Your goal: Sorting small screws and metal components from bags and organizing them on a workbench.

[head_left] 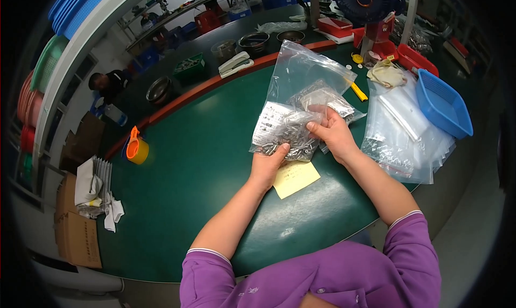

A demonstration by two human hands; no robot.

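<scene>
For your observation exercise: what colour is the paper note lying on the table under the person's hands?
Pale yellow; the note shows best in the head view.

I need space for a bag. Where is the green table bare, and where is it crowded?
Bare: the wide green table stretch between the yellow cup and left hand. Crowded: right of the right hand, with stacked clear bags and the blue basket.
</scene>
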